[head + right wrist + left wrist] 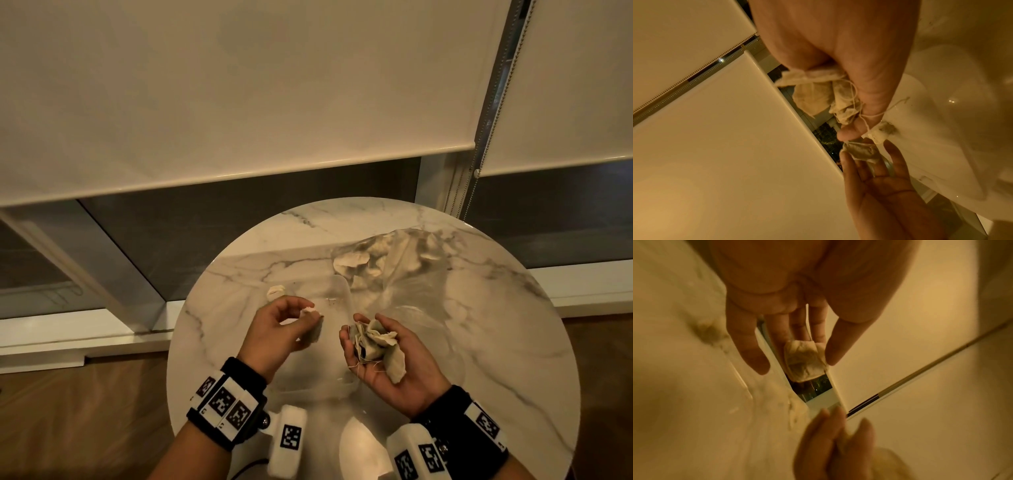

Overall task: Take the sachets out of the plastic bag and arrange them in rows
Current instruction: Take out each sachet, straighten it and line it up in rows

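Sachets, crumpled beige paper w/ strings [376, 346], bunched in my curled right hand [387, 363]; left fingers [310, 304] pinch one sachet [313, 325]. Tangled strings could drag extras out beside clear plastic bag [394, 270].

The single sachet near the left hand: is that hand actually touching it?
Touching. The left wrist view shows the left hand pinching the sachet between fingertips and thumb, above the table.

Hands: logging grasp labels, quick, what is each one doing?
Left hand: pinches a single sachet.
Right hand: cups a bunch of sachets.
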Demonstrator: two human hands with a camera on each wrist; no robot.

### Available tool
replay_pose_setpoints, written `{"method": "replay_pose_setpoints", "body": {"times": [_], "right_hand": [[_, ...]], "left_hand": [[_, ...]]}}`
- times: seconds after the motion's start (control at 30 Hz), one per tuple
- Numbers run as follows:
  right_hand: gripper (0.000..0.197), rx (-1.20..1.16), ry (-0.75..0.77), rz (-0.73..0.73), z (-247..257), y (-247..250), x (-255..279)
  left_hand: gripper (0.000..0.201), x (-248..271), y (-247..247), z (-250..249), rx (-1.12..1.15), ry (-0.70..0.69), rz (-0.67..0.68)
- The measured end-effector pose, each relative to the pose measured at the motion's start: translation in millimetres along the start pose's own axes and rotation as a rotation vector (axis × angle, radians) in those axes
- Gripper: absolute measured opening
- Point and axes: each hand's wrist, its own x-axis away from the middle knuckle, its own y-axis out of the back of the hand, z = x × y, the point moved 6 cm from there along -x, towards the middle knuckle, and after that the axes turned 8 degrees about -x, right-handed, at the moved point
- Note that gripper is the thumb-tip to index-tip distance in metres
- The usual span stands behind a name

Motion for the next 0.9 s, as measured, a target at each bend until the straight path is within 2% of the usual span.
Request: {"method": "replay_pose_setpoints", "body": {"times": [0.07, 0.13, 0.23, 0.4, 0.5, 0.6, 0.67, 0.83, 0.9], "right_hand": [[0.025, 0.002, -0.002, -0.001, 0, 1, 0], [0.025, 0.001, -0.003, -0.003, 0, 1, -1], [0.026, -0.004, -0.003, -0.005, 0, 1, -1], [0.025, 0.021, -0.014, -0.002, 0, 2, -1], [0.025, 0.025, -0.016, -0.008, 0, 3, -1], [0.025, 0.022, -0.019, -0.010, 0, 4, -2], [0.025, 0.026, -0.020, -0.010, 0, 4, -2], [0.025, 0.030, -0.022, -0.013, -1, 5, -3], [0.024, 0.034, -0.028, -0.017, -2, 6, -4]], "left_hand": [[0.004, -2, 6, -8, -0.115, -0.112, -0.040], [0.006, -4, 11, -14, -0.174, -0.181, -0.051], [0.005, -13, 22, -12, -0.181, -0.208, -0.077], [0.007, -34, 45, 6, -0.271, -0.162, -0.219], [0.017, -45, 52, 15, -0.302, -0.129, -0.182], [0.009, -53, 55, 20, -0.372, -0.128, -0.129], [0.010, -57, 58, 20, -0.428, -0.131, -0.123], [0.004, -69, 61, 15, -0.884, -0.144, -0.086], [0.003, -76, 62, 16, -0.997, -0.133, -0.045]]}}
